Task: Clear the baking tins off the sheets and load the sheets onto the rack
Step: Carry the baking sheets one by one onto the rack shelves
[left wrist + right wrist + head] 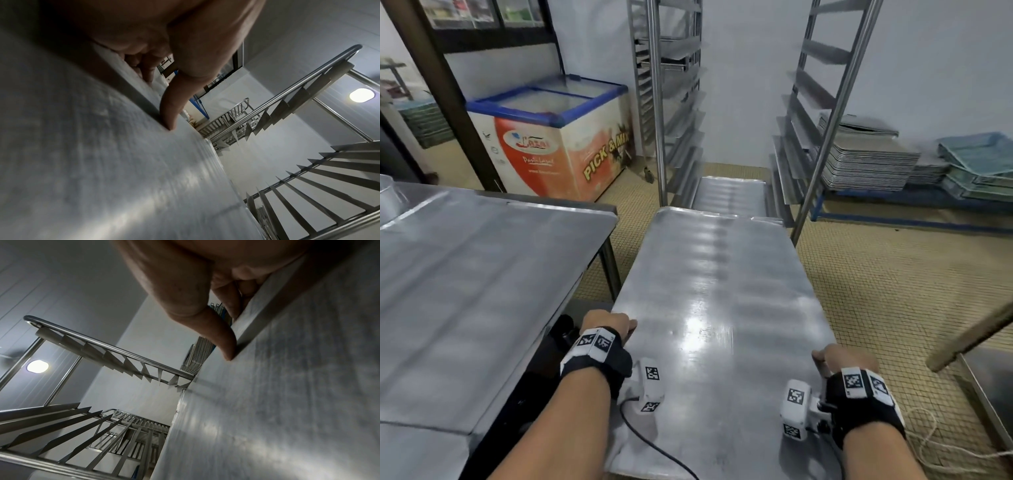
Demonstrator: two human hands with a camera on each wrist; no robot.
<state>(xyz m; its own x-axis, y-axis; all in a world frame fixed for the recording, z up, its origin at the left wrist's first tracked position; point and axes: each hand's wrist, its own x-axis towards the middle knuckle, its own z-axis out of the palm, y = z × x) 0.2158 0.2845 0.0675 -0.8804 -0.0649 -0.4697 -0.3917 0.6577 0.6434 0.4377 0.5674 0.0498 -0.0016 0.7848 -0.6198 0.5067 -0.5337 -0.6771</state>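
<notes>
I carry a large bare metal baking sheet [719, 294] flat in front of me, its far end pointing at the steel rack [808, 113]. My left hand [607, 325] grips its left edge, thumb on top [170, 116] and fingers curled under the rim. My right hand [839, 359] grips the right edge the same way, thumb [226, 347] pressed on the sheet [287, 402]. No tins lie on it. Another sheet [732, 195] sits low in the rack between the uprights.
A steel table [465, 274] stands close on the left. A chest freezer [558, 137] is behind it. A second rack [671, 85] stands left of the gap. Stacked trays [869, 161] lie on a low blue stand at right. The floor is tiled.
</notes>
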